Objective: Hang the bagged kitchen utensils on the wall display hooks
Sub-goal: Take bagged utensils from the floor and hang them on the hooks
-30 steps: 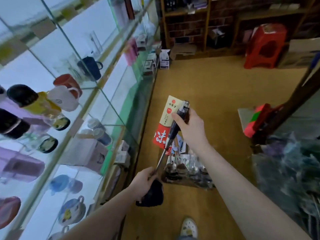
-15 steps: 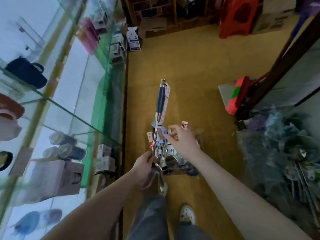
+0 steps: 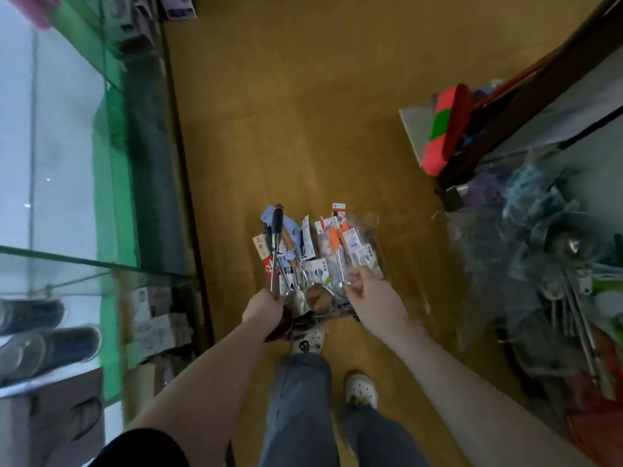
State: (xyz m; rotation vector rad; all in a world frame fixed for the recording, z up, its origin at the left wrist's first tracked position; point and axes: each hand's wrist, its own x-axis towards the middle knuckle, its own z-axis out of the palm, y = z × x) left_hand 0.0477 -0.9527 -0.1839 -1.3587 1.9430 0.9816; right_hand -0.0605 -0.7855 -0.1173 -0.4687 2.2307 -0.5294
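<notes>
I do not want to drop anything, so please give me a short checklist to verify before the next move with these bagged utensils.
1. Left hand grips the bundle of bagged utensils at its lower end: ok.
2. Right hand has one bag firmly pinched: cannot tell; its fingers curl at a clear bag.
3. Dark-handled utensil sits level with the others: not ok, it sticks out above them.
4. Wall display hooks in view: not ok; only the floor and glass shelves show.
</notes>
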